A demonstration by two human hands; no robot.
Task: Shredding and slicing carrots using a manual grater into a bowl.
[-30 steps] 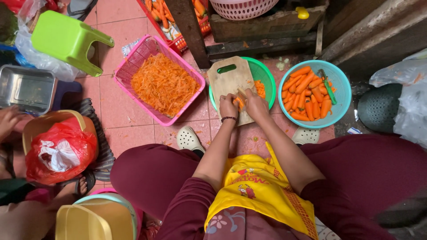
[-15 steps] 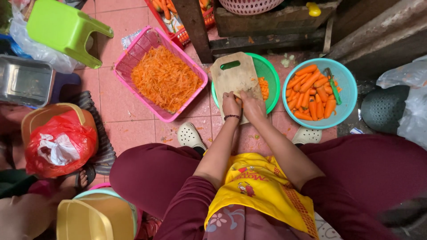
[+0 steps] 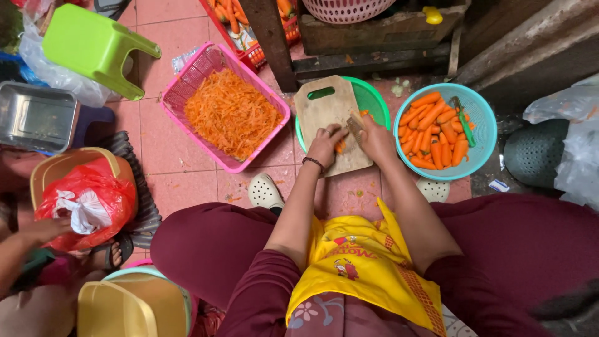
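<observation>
The board point(image 3: 329, 122) bridges the green bowl point(image 3: 374, 103), so cuttings likely drop in. The left hand point(image 3: 326, 142), fingers curled, pins a carrot point(image 3: 340, 146) on the board's near end. The right hand point(image 3: 376, 138) is closed round a grater or knife point(image 3: 355, 128); I cannot tell which. One pink basket point(image 3: 187, 87) of shreds lies left, one blue bowl point(image 3: 483, 134) of peeled carrots right.

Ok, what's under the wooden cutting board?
The wooden cutting board rests across a green basin, whose rim shows at its right. A few orange carrot pieces peek out inside. The rest of the basin's contents is hidden by the board and both hands.
</observation>
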